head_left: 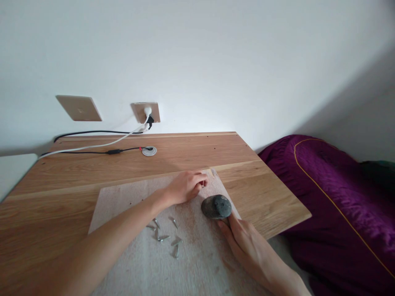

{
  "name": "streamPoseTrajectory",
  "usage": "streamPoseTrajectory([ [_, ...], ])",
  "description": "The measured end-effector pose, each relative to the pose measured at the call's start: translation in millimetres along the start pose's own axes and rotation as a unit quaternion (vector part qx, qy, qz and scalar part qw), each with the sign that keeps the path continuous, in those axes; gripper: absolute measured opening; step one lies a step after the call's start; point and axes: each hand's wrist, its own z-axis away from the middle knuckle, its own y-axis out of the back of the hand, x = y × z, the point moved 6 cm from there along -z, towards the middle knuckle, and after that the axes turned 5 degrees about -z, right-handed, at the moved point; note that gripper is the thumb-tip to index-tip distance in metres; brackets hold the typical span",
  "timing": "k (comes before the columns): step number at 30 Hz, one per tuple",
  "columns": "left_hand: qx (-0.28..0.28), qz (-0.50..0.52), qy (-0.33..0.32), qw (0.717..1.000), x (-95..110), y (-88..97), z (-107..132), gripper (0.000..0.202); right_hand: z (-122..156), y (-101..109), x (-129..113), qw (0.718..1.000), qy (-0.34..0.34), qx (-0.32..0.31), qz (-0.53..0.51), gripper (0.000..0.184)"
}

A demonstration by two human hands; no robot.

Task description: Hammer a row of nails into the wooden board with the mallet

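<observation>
My left hand (189,186) is closed in a pinch near the far right corner of a pale wooden board (197,263). A small shiny tip, apparently of a screw, shows at its fingertips; most of it is hidden. My right hand (247,236) is wrapped round the handle of a hammer (217,206), whose dark, thick head is just above the board, nearer to me than my left fingers. Several loose silver screws (163,237) lie on the board to the right of my left forearm.
The board rests on a wooden desk (265,185) against a white wall. At the back, white and black cables (92,146) run to a wall socket (146,112) and a round cable hole (149,151). Purple fabric (324,197) covers something to the right of the desk.
</observation>
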Motion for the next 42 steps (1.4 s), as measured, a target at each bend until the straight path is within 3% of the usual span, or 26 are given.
streamPoseTrajectory([
  [16,-0.009,-0.026,-0.025,0.999,5.2,1.3,4.1,0.017,-0.5,2.4,-3.6,1.0,-0.001,0.0,0.004,0.041],
  [22,-0.018,-0.014,-0.027,0.999,2.0,-1.1,4.3,0.003,2.0,2.8,-4.7,1.0,-0.012,-0.007,0.004,0.041],
  [42,-0.018,-0.032,-0.02,0.999,1.1,-3.5,1.3,0.01,3.3,7.5,-11.4,0.998,0.034,0.038,0.038,0.033],
])
